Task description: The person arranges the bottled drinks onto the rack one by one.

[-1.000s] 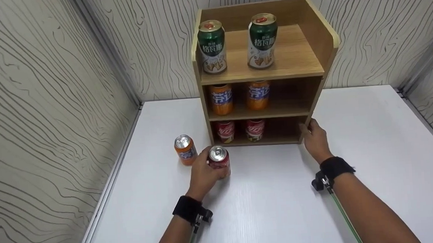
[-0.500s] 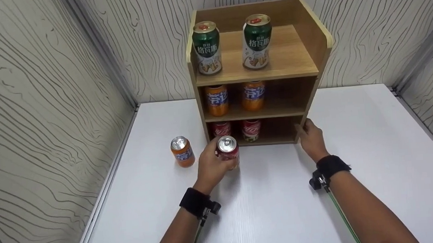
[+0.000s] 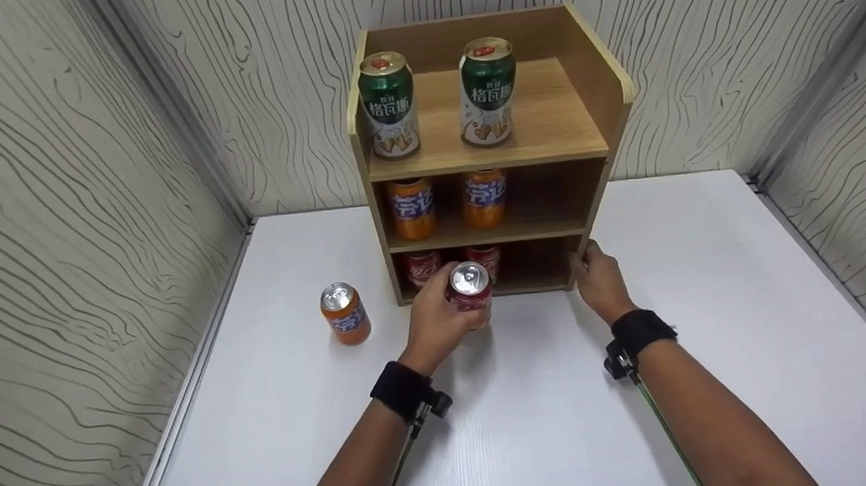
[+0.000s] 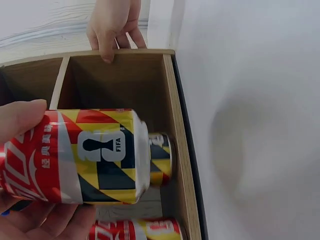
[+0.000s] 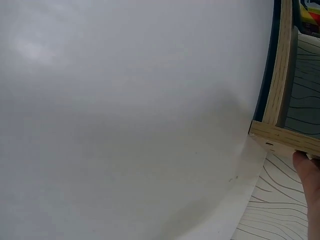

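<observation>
In the head view my left hand (image 3: 437,318) grips a red cola can (image 3: 470,289), held upright in front of the lowest compartment. Seen from the left wrist, the can (image 4: 95,155) lies between thumb and fingers, showing a yellow, black and red checked lower part. Whether its base touches the table I cannot tell. My right hand (image 3: 599,282) holds the right side panel of the wooden shelf (image 3: 488,161), its thumb over the front edge. Two more red cans, one at the left (image 3: 423,266) and one beside it (image 3: 485,258), stand inside the lowest compartment, partly hidden.
Two orange soda cans (image 3: 412,210) fill the left and middle of the middle compartment. Two green-and-white cans (image 3: 488,93) stand on the top board. Another orange can (image 3: 346,316) stands on the white table (image 3: 549,416), left of the shelf. Patterned walls (image 3: 281,94) enclose the table.
My left hand has carried the red can rightward and closer to the shelf, now before the second red can. The right hand keeps its hold on the side panel. The head view has shifted slightly.
</observation>
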A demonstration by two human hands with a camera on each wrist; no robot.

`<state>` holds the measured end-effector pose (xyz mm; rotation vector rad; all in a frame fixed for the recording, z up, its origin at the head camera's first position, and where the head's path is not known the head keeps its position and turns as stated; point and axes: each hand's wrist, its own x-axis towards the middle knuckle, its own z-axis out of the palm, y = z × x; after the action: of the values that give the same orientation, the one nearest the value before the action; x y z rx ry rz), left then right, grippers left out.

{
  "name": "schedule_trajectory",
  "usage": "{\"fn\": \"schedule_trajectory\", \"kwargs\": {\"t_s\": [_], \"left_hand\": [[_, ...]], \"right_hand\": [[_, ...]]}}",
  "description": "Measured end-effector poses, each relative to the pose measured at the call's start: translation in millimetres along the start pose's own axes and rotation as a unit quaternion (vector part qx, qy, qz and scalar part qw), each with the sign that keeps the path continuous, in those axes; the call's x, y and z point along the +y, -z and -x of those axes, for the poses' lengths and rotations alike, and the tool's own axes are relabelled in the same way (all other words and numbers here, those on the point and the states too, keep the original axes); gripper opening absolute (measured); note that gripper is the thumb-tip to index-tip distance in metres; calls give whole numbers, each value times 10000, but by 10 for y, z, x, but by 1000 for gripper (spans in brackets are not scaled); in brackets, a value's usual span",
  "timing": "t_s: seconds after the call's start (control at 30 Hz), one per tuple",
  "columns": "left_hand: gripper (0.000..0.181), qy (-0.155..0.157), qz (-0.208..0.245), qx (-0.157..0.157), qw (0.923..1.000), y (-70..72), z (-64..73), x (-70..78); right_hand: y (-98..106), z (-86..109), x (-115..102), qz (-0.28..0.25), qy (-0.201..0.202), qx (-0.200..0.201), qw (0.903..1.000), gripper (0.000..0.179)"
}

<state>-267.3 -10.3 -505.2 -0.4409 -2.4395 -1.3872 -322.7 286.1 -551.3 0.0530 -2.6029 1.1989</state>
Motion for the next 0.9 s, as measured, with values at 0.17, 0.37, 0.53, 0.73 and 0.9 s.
{"fn": "schedule_trajectory", "kwargs": {"t_s": [0.17,0.37,0.53,0.73,0.9], "left_hand": [[77,-200,107,-108,9997,-143,-89,40],[81,36,261,-429,9987,-335,-202,135],[85,-4,138,-671,9976,-555,-303,224],[82,-366,55,-669,9971,-844,-406,276],[78,-646,-120,-489,9966,-1001,-452,286]], "right_hand": [[2,3,-22,-85,-46,-11,10000,36],[-2,13,-52,-16,-202,14,9998,36],[-7,12,-50,38,-51,200,9998,25],[-21,27,-39,141,57,401,9991,20],[-14,3,-41,147,71,401,9991,27]]}}
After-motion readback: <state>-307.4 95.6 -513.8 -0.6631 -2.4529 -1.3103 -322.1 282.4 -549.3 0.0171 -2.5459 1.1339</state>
